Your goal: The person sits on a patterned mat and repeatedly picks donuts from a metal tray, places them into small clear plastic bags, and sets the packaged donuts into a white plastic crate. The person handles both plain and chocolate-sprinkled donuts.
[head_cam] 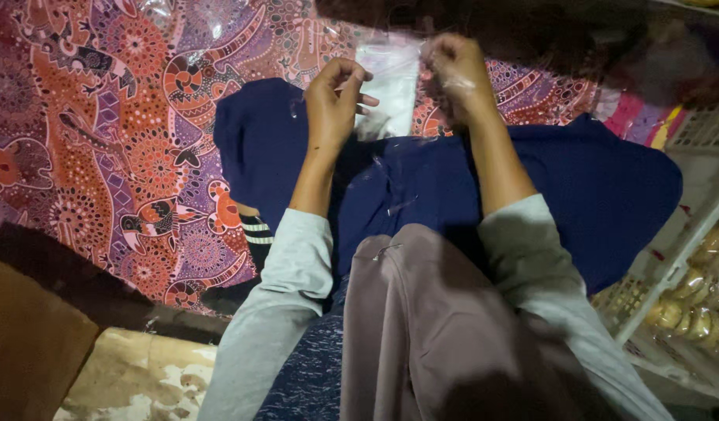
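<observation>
My left hand (334,100) and my right hand (455,78) are raised side by side over a dark blue garment (578,187) that lies across a patterned cloth. Both pinch the top edge of a clear plastic bag (391,86), whose glossy film hangs between and below them. The left fingers are curled on the bag's left edge. My right hand is closed in a fist on the right edge, partly behind the film. Grey sleeves cover both forearms.
A red and purple patterned cloth (102,140) covers the surface on the left. A brown-grey cloth (430,327) drapes down at the bottom centre. A white shelf (671,265) with packaged baked goods (703,304) stands at right. A brown cardboard piece (24,343) lies bottom left.
</observation>
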